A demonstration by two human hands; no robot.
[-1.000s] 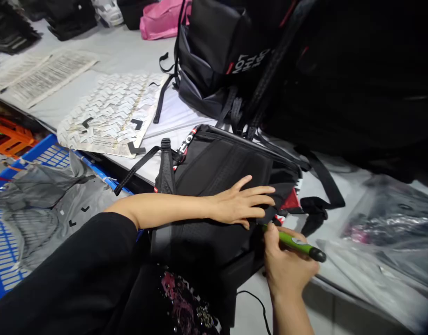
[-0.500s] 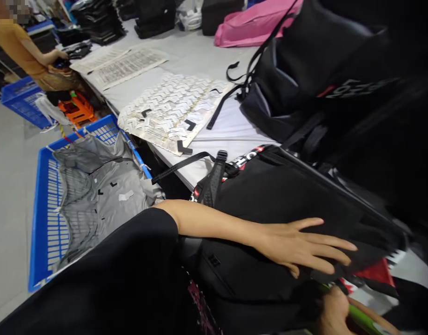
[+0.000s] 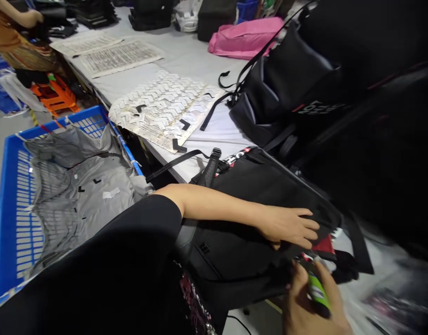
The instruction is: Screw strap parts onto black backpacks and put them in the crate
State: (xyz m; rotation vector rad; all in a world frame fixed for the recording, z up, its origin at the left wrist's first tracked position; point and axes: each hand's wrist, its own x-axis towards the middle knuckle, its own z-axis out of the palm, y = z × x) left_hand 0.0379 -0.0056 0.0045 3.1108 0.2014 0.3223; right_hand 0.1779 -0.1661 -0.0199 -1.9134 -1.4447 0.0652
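Note:
My left hand (image 3: pixel 290 225) lies flat on the black backpack (image 3: pixel 231 244), its fingers spread toward the bag's right edge. Low in the view, my right hand (image 3: pixel 310 298) is wrapped round a green handheld tool (image 3: pixel 317 291) with a black end; its working tip is hidden at the bag's edge. Beside that hand a red patch (image 3: pixel 325 244) and white-lettered trim show on the bag. A black strap (image 3: pixel 177 165) with a buckle trails off the bag's upper left side.
A blue crate (image 3: pixel 11 218) with a grey lining stands left of the table (image 3: pixel 186 58). Sheets with white chevron pieces (image 3: pixel 165 107) lie on the tabletop. More black bags (image 3: pixel 287 79) pile up at right, and a pink bag (image 3: pixel 245 37) sits behind. Another person's arm (image 3: pixel 22 17) is far left.
The view has swung right. My right hand has come further into sight with the green tool, near the bag's right edge. My left hand stays on the backpack, its fingers less spread.

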